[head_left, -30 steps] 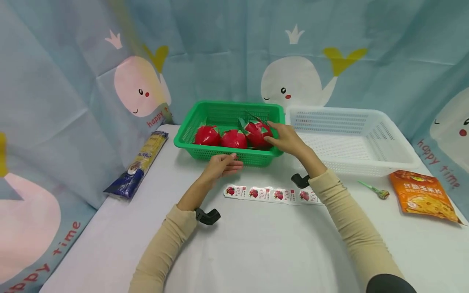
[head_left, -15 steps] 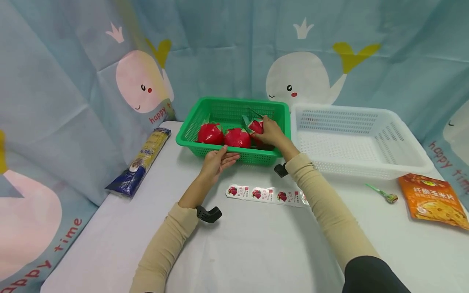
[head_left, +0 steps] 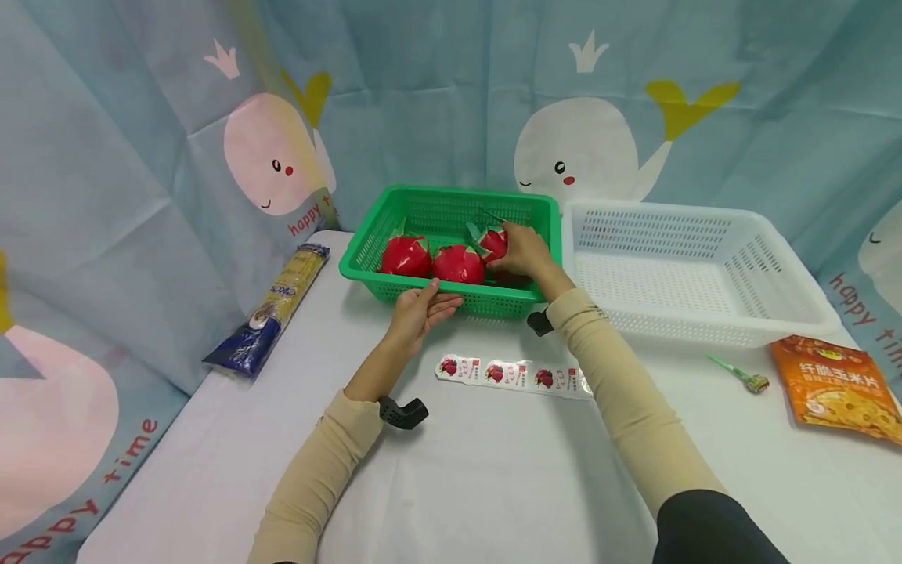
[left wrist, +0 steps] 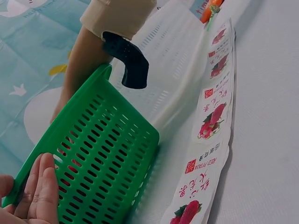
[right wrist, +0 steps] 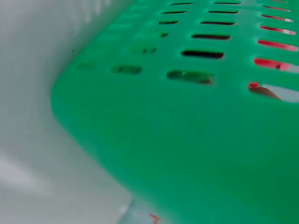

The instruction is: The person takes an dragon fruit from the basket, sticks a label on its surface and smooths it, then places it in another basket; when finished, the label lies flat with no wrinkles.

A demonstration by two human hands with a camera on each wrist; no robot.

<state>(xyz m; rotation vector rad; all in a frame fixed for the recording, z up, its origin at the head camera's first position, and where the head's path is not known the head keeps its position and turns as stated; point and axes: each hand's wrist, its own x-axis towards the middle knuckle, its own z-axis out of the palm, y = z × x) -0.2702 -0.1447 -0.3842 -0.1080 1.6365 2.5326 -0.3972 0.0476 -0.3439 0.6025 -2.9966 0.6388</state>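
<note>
Several shiny red dragon fruits with green tips lie in a green plastic basket [head_left: 366, 274]. The left one [head_left: 405, 256] and the middle one [head_left: 458, 265] rest side by side. My right hand [head_left: 523, 252] reaches over the front rim and grips the right dragon fruit [head_left: 492, 244] from its right side, covering part of it. At the front rim my left hand [head_left: 417, 313] holds the basket, thumb at the rim and fingers [left wrist: 46, 191] against the outer wall. The right wrist view shows mostly the basket wall [right wrist: 154, 126]; the hand itself is mostly hidden there.
Beside the green basket stands a white basket [head_left: 705, 323]. A strip of dragon fruit labels [head_left: 510, 374] lies in front. On the right are a lollipop [head_left: 747, 379] and an orange snack bag [head_left: 838, 388]; on the left, a pasta packet [head_left: 271, 313].
My right hand has moved from beside the right dragon fruit to around it. My left hand has come up to the basket's front rim. The head view has shifted slightly.
</note>
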